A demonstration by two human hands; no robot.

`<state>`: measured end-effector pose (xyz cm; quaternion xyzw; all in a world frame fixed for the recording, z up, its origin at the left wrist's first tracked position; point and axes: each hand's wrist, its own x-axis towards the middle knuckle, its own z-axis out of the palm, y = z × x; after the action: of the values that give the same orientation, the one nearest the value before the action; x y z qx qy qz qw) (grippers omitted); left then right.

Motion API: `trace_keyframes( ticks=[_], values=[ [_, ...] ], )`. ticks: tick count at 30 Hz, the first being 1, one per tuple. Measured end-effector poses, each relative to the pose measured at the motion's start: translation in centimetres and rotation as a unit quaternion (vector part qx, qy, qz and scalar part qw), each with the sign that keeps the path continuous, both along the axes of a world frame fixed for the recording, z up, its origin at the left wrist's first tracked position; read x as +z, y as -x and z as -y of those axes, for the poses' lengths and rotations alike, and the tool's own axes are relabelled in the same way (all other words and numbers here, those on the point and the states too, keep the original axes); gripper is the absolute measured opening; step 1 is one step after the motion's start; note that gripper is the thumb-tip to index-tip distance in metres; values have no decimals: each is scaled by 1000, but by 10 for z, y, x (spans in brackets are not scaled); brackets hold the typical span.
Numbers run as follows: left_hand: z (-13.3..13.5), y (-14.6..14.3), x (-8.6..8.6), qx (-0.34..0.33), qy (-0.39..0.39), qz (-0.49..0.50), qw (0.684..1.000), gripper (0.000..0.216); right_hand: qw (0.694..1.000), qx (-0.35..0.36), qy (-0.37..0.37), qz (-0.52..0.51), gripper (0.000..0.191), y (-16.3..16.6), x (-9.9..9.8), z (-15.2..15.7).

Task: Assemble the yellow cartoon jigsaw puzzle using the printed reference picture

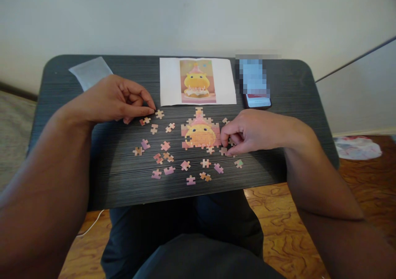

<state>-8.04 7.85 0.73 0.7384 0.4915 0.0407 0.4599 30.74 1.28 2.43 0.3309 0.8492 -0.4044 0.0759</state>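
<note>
A partly joined jigsaw puzzle (201, 134) shows a yellow cartoon figure with a pink hat. My right hand (244, 132) is at its right edge, thumb and index finger closed about a small puzzle piece (223, 151). To the upper left of the puzzle, my left hand (123, 99) has its thumb and index tips pinched together; whether anything is between them cannot be made out. Just beside those tips lies a tan puzzle piece (159, 114). Several loose pieces, such as a pink one (185, 165) and a purple one (191, 180), lie left of and below the joined part.
A printed reference picture (198, 81) on white paper lies behind the puzzle. Right of it is a phone (255, 83) with its screen lit. A translucent pouch (93, 73) rests at the back left of the dark table (123, 188). The wall stands directly behind.
</note>
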Motion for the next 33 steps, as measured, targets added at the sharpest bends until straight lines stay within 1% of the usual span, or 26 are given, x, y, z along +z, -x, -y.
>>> trace_keyframes(
  ticks=[4,7,11,16,22,26,29,31,33],
  values=[
    [-5,5,-11,10,-22,29,999,32,1000,10,-23,19,14,2,0,2],
    [-7,6,-16,12,-25,45,999,34,999,15,-34,28,17,4,1,3],
    [-7,4,-15,15,-24,58,998,36,998,15,-53,35,12,6,2,5],
    [-5,3,-14,18,-14,58,998,40,998,16,-64,24,12,4,0,7],
    [-4,3,-14,19,-19,76,997,35,998,12,-62,1,8,3,-3,9],
    [-3,2,-11,19,-15,61,998,33,999,17,-33,-8,5,3,-2,8],
    [-3,2,-10,17,-6,60,998,31,999,11,18,-38,2,3,-3,6],
    [-4,2,-12,17,-3,66,998,29,996,-18,50,-76,5,2,-4,3],
    [-5,3,-13,16,-3,70,997,27,986,-75,75,-126,12,1,-7,-1]
  ],
)
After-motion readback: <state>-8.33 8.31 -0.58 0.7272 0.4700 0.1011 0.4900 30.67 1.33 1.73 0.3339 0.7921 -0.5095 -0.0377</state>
